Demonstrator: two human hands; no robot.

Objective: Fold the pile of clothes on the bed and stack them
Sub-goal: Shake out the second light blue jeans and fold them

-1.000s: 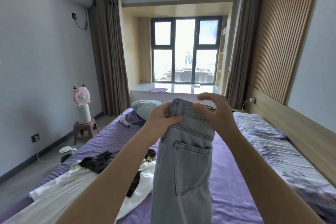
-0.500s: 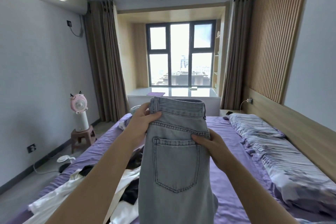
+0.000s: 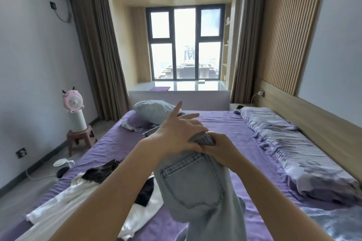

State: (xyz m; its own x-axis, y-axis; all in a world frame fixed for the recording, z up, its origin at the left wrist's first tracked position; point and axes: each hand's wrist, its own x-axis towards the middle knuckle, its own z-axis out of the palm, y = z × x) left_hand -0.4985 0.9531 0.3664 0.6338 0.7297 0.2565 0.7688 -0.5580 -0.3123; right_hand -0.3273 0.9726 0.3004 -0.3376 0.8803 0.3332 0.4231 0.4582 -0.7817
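Two hands on one pair of jeans [image 3: 193, 186], held up over the bed [image 3: 225, 129]. Right hand [image 3: 221, 149] curled tight around the bunched waistband, gripping it. Left hand [image 3: 177, 133] laid across the top of the denim with fingers spread and mostly straight, forefinger pointing up, pressing rather than clutching. Back pocket facing the camera; legs hanging down out of view at the bottom edge. No fold visible in the jeans yet, as far as can be told.

Plenty left, judging by the heap [image 3: 94, 191] of white and dark clothes lying loose and rumpled on the near left part of the bed, just beside the hanging legs. No finished stack anywhere in sight. Another small crumpled bundle [image 3: 133, 123] near the pillow [image 3: 154, 108] at the far end, possibly more laundry, hard to tell. Early in the job, by the look of it: first garment in hand, rest untouched.
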